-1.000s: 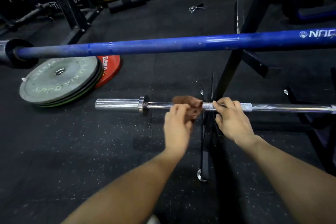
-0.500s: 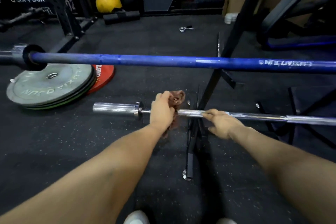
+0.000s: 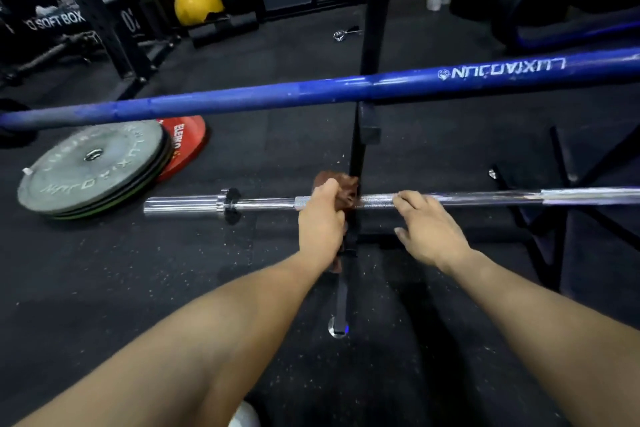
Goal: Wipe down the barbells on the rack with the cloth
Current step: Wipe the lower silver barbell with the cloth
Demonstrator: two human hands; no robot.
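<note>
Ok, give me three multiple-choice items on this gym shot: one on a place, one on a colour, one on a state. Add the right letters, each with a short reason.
1. Where is the brown cloth?
A. On the grey weight plate
B. On the silver barbell, under the left hand
C. Draped over the blue barbell

2. What colour is the ball behind the rack?
A. Yellow
B. Green
C. White

3. What is the right hand doing?
A. Hanging away from the bars
B. Holding the cloth
C. Resting on the silver barbell, fingers curled over it

Answers:
1 B: the left hand grips the cloth against the silver barbell, well below the blue barbell.
2 A: the ball is plainly yellow.
3 C: the right hand lies on the bar, to the right of the cloth, with no cloth in it.
</note>
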